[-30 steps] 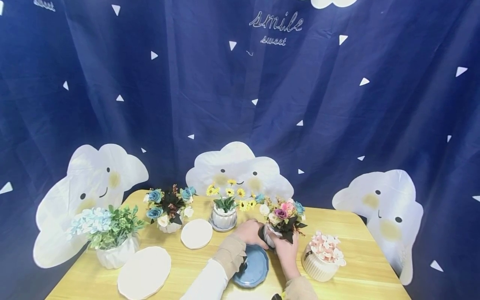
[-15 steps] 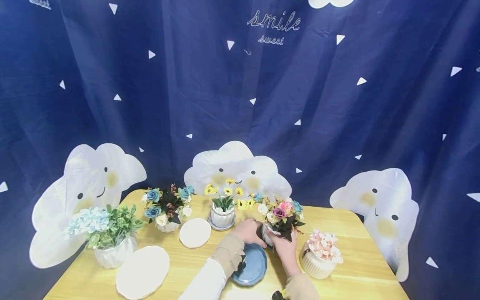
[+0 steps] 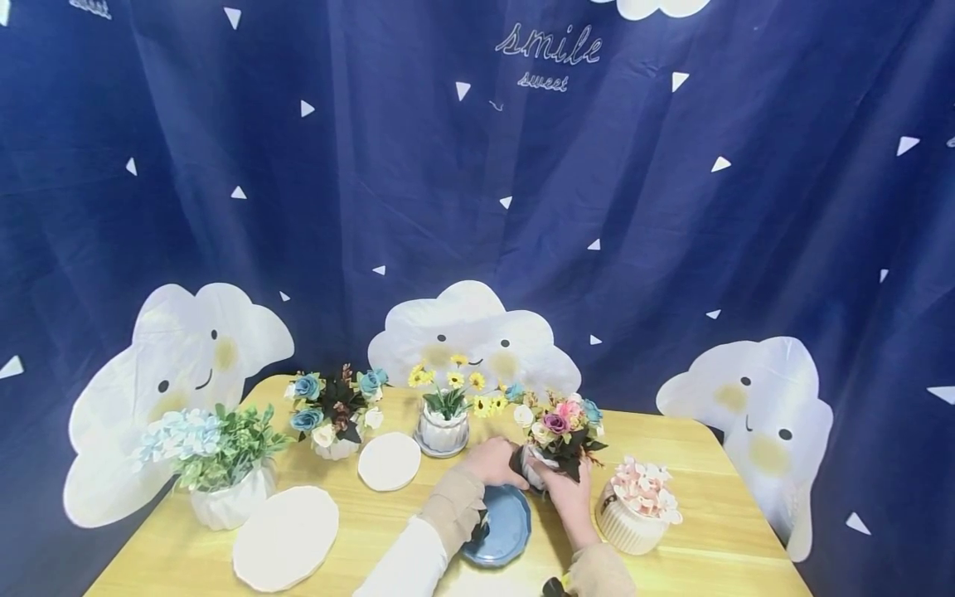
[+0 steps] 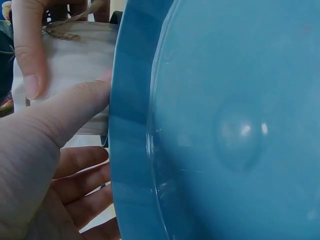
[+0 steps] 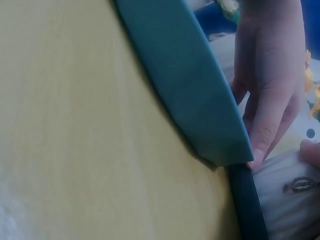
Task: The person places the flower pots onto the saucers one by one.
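"smile sweet" in white on the blue curtain (image 3: 477, 166)

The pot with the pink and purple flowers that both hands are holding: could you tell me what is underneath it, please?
Both hands, left and right, cover the pot's base. The blue plate lies just before it on the table; whether the pot rests on either is hidden.

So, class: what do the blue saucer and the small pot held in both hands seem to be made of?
Blue saucer: probably glazed ceramic; glossy, with sharp light reflections. Small pot: matte whitish ribbed body, likely ceramic or plaster, with a twine tie. Both hands, left hand and right hand, hold it.
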A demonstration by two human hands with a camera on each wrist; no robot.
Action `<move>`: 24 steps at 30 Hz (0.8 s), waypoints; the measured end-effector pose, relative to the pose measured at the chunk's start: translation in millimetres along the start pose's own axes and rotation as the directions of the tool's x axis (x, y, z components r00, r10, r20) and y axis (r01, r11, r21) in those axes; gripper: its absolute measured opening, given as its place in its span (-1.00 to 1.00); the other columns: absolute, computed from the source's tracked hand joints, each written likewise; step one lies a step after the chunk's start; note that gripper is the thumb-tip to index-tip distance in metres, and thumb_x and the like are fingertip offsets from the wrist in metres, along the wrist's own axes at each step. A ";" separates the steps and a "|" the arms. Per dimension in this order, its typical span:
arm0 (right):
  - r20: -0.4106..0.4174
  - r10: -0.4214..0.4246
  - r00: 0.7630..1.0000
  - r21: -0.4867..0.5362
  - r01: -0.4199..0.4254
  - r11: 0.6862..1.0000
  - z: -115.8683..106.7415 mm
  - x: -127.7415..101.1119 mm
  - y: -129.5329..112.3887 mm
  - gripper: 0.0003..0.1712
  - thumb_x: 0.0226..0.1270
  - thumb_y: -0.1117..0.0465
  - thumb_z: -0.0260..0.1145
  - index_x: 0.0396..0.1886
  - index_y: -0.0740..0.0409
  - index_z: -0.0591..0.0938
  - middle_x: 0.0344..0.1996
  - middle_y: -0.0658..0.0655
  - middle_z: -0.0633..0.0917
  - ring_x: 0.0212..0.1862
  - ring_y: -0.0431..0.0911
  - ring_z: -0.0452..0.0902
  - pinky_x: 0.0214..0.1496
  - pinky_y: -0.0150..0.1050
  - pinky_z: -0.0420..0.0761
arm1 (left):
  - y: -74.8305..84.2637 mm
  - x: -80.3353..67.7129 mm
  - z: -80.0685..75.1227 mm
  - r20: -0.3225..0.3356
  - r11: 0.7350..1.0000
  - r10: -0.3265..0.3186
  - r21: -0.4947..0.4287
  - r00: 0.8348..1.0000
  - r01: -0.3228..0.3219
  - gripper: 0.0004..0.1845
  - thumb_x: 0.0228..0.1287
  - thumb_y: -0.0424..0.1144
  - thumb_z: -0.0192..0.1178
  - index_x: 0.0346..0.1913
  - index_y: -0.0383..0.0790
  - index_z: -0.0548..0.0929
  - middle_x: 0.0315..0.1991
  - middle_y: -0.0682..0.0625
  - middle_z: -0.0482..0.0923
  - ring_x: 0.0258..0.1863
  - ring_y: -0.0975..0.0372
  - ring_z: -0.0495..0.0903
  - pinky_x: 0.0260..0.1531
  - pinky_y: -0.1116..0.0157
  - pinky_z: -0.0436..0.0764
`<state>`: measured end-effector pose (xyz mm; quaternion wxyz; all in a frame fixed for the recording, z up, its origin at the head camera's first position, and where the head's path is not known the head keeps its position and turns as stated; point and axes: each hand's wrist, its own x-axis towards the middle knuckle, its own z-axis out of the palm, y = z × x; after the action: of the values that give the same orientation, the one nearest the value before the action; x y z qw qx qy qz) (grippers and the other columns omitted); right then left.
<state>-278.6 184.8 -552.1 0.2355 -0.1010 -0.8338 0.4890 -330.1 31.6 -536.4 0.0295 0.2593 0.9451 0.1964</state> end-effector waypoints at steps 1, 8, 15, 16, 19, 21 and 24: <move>0.001 0.005 1.000 0.004 -0.005 1.000 0.1 0.1 0.1 -0.36 -0.18 0.06 0.62 -0.07 0.27 0.68 -0.09 0.29 0.70 0.02 0.15 0.51 0.19 0.02 0.46 | -0.3 -0.5 0.1 -0.002 1.000 0.003 -0.006 1.000 -0.003 -0.58 -0.18 0.14 0.50 -0.26 0.01 0.71 -0.30 0.04 0.71 -0.38 0.27 0.58 -0.34 0.34 0.60; 0.005 0.027 1.000 0.030 -0.027 0.999 -0.1 0.2 0.6 -0.34 -0.19 0.07 0.64 -0.04 0.28 0.67 -0.05 0.32 0.66 0.04 0.14 0.51 0.21 0.03 0.45 | 3.9 -13.6 -8.9 -0.029 1.000 0.025 -0.001 0.999 -0.025 -0.53 -0.03 0.12 0.43 -0.11 -0.10 0.71 -0.18 -0.03 0.66 -0.28 0.22 0.58 -0.24 0.29 0.62; 0.012 -0.009 1.000 0.000 0.009 1.000 -2.5 0.2 0.4 -0.27 -0.19 0.05 0.63 0.04 0.26 0.64 0.02 0.33 0.65 0.12 0.21 0.45 0.26 0.11 0.39 | 2.8 -22.8 -16.8 -0.055 0.999 0.035 -0.039 0.998 -0.037 -0.36 0.14 0.08 0.33 0.18 -0.29 0.58 0.13 -0.14 0.62 0.08 0.04 0.62 0.11 0.20 0.60; 0.015 -0.007 1.000 -0.004 0.008 1.000 -2.8 -0.5 0.0 -0.26 -0.18 0.04 0.63 0.04 0.27 0.63 0.01 0.34 0.65 0.12 0.21 0.43 0.25 0.12 0.39 | 1.3 -23.8 -17.1 -0.063 0.998 0.038 -0.042 0.997 -0.041 -0.36 0.16 0.08 0.31 0.18 -0.30 0.58 0.14 -0.14 0.61 0.10 0.04 0.61 0.13 0.19 0.59; 0.029 0.009 1.000 0.017 -0.009 1.000 -3.9 -3.2 -1.4 -0.27 -0.18 0.05 0.63 0.02 0.29 0.62 -0.03 0.36 0.61 0.07 0.16 0.41 0.22 0.11 0.41 | -2.7 -28.1 -18.8 -0.074 0.997 0.032 -0.064 0.997 -0.036 -0.38 0.21 0.08 0.27 0.21 -0.27 0.56 0.17 -0.13 0.60 0.13 0.03 0.60 0.16 0.16 0.58; 0.038 0.005 0.999 0.032 -0.006 0.999 -4.8 -4.9 -1.8 -0.32 -0.17 0.08 0.63 -0.02 0.31 0.63 -0.08 0.35 0.60 0.02 0.13 0.45 0.19 0.07 0.45 | -4.7 -32.2 -20.8 -0.087 0.995 0.037 -0.085 0.995 -0.045 -0.40 0.22 0.05 0.27 0.21 -0.27 0.56 0.17 -0.13 0.60 0.13 0.03 0.60 0.16 0.12 0.58; 0.045 -0.020 0.999 0.038 0.019 0.999 -6.6 -7.1 -1.2 -0.36 -0.15 0.13 0.61 -0.06 0.35 0.63 -0.12 0.34 0.60 -0.03 0.12 0.51 0.16 0.05 0.49 | -6.0 -40.0 -26.3 -0.111 0.995 0.045 -0.086 0.993 -0.055 -0.42 0.25 0.04 0.25 0.23 -0.23 0.54 0.18 -0.09 0.60 0.14 0.03 0.60 0.17 0.10 0.57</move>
<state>-269.1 186.4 -550.4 0.2231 -0.0773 -0.8307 0.5043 -302.5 -2.6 -516.3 -0.0156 0.2702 0.9288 0.2530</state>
